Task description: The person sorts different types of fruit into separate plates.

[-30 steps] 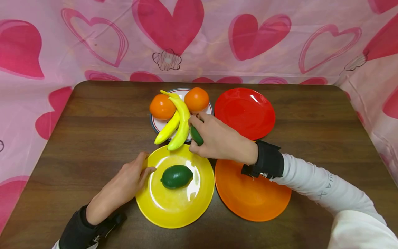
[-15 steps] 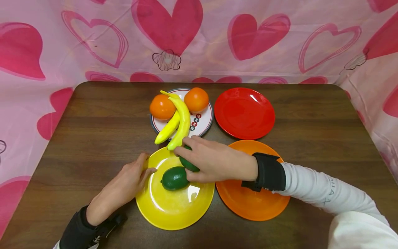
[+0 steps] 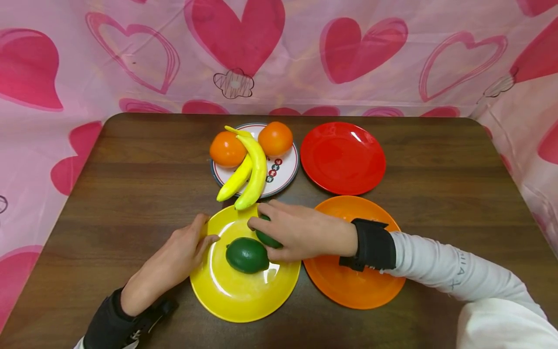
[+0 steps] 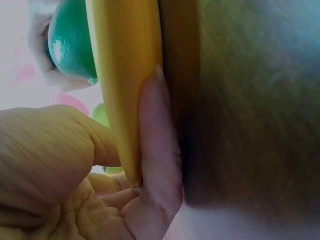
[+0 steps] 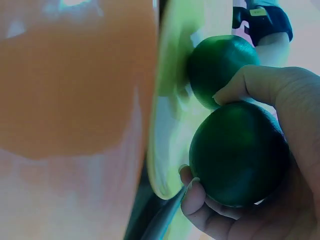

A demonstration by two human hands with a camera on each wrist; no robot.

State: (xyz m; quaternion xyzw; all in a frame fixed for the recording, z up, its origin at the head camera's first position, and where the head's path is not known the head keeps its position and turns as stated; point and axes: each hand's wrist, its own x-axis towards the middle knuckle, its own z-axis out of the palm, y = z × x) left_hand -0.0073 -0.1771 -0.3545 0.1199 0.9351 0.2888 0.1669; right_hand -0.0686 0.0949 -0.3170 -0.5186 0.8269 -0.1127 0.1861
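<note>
A: What is the left hand (image 3: 180,247) doing?

B: It pinches the rim of the yellow plate (image 3: 244,300) on its left side. The left wrist view shows the thumb on the upper side and a finger under the edge.

A: And the right hand (image 3: 296,230)?

B: Its grip is on a lime (image 3: 267,238), with thumb and fingers curled round it. That lime is over the upper right part of the yellow plate; I can't tell whether it touches the plate.

A: Is there another one?

B: Yes, a second lime (image 3: 247,255) lies near the middle of the yellow plate, just beside the held one. Whether the two touch, I can't say.

A: What else is on the counter (image 3: 449,194)?

B: Behind the yellow plate is a white plate (image 3: 285,167) with two oranges, the left orange (image 3: 228,149) and the right orange (image 3: 275,139). Two bananas lie there too: the front banana (image 3: 257,167) crosses partly over the back banana (image 3: 233,182), and its lower tip reaches over the yellow plate's rim.

A: Any more plates?

B: A red plate (image 3: 342,157) sits to the right of the white one, and an orange plate (image 3: 353,291) just beside the yellow one. The right wrist, in a black band (image 3: 375,245), is above the orange plate.

A: And behind the counter?

B: A pink cloth (image 3: 301,58) printed with hearts.
</note>
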